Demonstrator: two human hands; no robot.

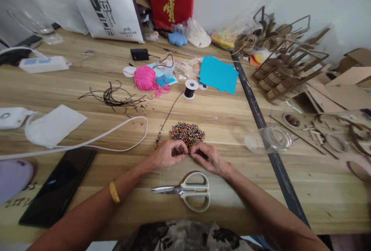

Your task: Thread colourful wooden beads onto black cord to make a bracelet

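My left hand (171, 153) and my right hand (209, 157) meet just in front of a heap of multicoloured beads (188, 133). Both pinch a thin black cord (189, 154), a short bit of which shows between the fingertips. From a white spool of black cord (190, 89) a length runs down toward my left hand. Several strung beads (158, 139) sit on that length, beside my left knuckles. Whether the pinched bit belongs to the same length is hidden by my fingers. Scissors with pale handles (194, 191) lie nearer to me, blades pointing left.
Left of the spool lie cut black cords (116, 98) and pink yarn (145, 77). Blue sheets (219, 74) are behind. A phone (58, 187) and a white cable (116, 142) occupy the left. To the right are a clear plastic container (278, 139) and small brown baskets (281, 77).
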